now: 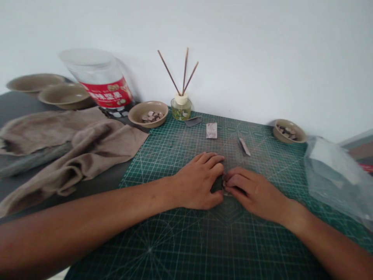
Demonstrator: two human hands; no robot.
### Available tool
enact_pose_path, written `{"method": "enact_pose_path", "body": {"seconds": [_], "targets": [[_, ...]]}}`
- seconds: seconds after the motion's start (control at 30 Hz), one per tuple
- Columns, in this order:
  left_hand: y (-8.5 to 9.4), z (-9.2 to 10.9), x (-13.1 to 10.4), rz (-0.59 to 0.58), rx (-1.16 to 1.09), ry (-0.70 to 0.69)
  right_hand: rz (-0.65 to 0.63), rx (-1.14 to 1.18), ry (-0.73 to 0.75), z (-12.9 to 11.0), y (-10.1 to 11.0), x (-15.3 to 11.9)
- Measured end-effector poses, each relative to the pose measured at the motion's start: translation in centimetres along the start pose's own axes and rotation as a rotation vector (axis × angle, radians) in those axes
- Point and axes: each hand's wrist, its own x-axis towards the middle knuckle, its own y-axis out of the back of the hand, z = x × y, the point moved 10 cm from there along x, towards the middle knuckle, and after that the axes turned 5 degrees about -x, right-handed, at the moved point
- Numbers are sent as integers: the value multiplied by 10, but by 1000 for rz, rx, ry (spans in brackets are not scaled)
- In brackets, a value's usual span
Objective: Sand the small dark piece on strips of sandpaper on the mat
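Both my hands meet over the middle of the green cutting mat [175, 155]. My left hand [199, 181] presses down with curved fingers and the thumb apart, holding a dark grey piece [217, 183] that looks like sandpaper. Fingertips of my right hand [253, 190] are pinched together at that piece's right edge, on something small that they mostly hide. Beyond the hands lie a pale, worn square [211, 130], a folded strip [244, 147] and a grey scrap [194, 121].
A bowl of small chips [148, 121] stands back left, and another bowl [287, 136] back right. Between them is a reed diffuser [181, 107]. Left are a brown cloth [116, 146], a red-labelled plastic jar [112, 93] and two bowls. A clear plastic bag [332, 182] lies right.
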Motion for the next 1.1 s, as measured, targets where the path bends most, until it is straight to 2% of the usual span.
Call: {"method": "enact_pose_path", "body": {"seconds": [0.13,0.27,0.43,0.6,0.7,0.8,0.87,0.97,1.1], "targets": [[0,0,0,-7,5,1,-17,-27,-49,9,4,-2],[0,1,0,-5,2,-6,-74,38,13,-1,-3,-5],[0,0,0,-4,14,-4,17,-41,-41,7,6,-2],[-1,0,-1,-12,-3,-5,-70,10,-23,3,-1,-5],[-1,0,0,-13,5,-4,-34,-18,-16,1,0,-3],[0,0,0,-9,16,-1,1,-78,-81,10,6,-2],[0,0,0,-7,15,-3,-42,-56,-90,13,6,-4],[-1,1,0,-6,9,-11,-105,36,-23,5,1,-6],[-1,0,0,-2,12,-8,-12,11,-19,4,4,0]]}}
